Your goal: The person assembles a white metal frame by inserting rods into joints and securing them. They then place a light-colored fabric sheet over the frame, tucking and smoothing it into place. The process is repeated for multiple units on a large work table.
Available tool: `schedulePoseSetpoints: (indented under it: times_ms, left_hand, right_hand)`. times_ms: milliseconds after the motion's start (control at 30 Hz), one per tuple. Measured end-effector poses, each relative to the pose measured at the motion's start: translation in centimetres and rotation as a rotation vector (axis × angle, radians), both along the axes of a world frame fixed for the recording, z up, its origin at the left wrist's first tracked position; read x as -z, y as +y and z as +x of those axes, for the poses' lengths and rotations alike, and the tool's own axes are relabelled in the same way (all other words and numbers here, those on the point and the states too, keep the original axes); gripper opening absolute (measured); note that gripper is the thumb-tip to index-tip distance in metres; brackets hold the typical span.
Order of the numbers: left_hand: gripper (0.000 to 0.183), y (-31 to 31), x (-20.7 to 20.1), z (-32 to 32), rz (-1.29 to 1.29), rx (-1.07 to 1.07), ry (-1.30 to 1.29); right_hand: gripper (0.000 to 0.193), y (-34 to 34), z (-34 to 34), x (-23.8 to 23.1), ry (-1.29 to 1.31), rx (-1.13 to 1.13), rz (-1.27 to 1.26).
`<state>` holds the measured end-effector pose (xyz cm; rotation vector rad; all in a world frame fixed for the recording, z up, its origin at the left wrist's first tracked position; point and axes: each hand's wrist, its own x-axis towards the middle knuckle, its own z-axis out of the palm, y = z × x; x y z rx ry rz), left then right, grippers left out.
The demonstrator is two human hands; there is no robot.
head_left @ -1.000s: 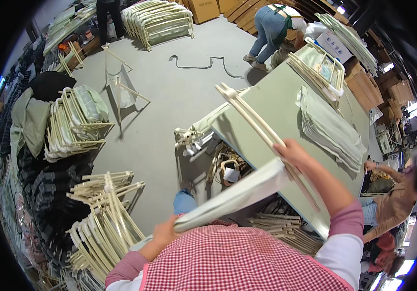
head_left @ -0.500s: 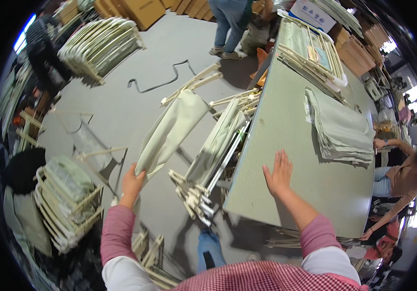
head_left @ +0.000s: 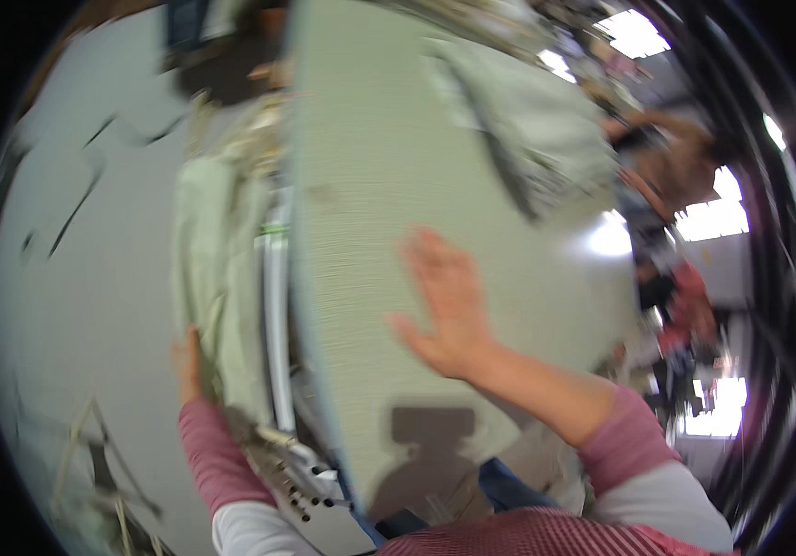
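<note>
My left hand [head_left: 189, 366] is at the outer side of a folded pale-green fabric piece on a cream tube frame [head_left: 217, 269], beside the table's left edge. It touches the fabric there, but blur hides whether its fingers grip it. Right next to the fabric, white metal tubes [head_left: 275, 315] with a green tie run along the table edge. My right hand [head_left: 449, 310] is over the green tabletop [head_left: 361, 185], fingers stretched and thumb spread, holding nothing. Farther along the table lies a pile of pale-green fabric sheets [head_left: 537, 111], smeared by motion.
Open tube ends [head_left: 301, 482] stick out near the table's near-left corner. A black strap [head_left: 74, 213] lies on the grey floor at left, with a thin frame [head_left: 106, 463] lower down. Beyond the table's right side, a person [head_left: 671, 167] is at work.
My view has swung right. My left hand has brought the fabric-covered frame from the open floor over against the tubes by the table. My right hand stays spread over the tabletop.
</note>
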<state>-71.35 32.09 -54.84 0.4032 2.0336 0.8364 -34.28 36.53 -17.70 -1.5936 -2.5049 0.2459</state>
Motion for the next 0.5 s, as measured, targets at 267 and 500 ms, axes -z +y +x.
schedulePoseSetpoints:
  times_ms: [267, 500]
  left_hand:
    - [0.063, -0.8, 2.4, -2.2, 0.074, 0.628, -0.141]
    - [0.051, -7.9, -5.5, -5.9, -0.078, 0.591, 0.035]
  right_hand:
    - [0.074, -2.6, 2.1, -1.8, 0.229, 0.052, 0.008]
    - [0.048, -16.9, 29.0, -5.6, 0.378, 0.797, 0.305]
